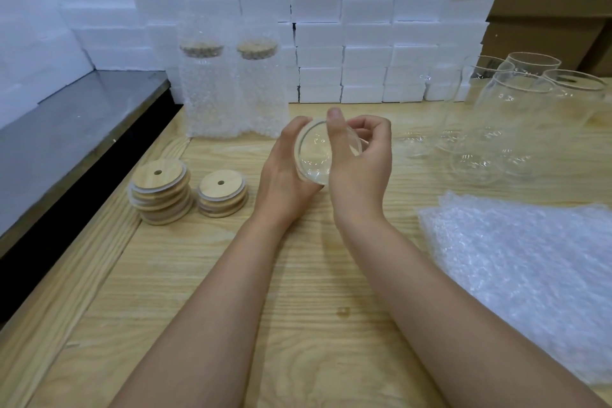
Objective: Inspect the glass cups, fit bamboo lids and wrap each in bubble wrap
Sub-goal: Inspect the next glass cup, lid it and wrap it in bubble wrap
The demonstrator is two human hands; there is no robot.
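Observation:
I hold a clear glass cup (314,156) tipped toward me, above the middle of the wooden table (298,291). My left hand (284,175) cups its left side. My right hand (361,162) grips its right side, thumb raised over the rim. Two stacks of bamboo lids (161,190) (222,193) lie to the left. Two wrapped, lidded cups (205,89) (261,89) stand behind. Several bare glass cups (503,122) stand at the right. A pile of bubble wrap sheets (530,268) lies at the near right.
White foam blocks (347,26) are stacked as a wall along the table's back. A grey metal surface (76,129) runs along the left, lower than the table. Cardboard boxes (556,10) stand at the back right.

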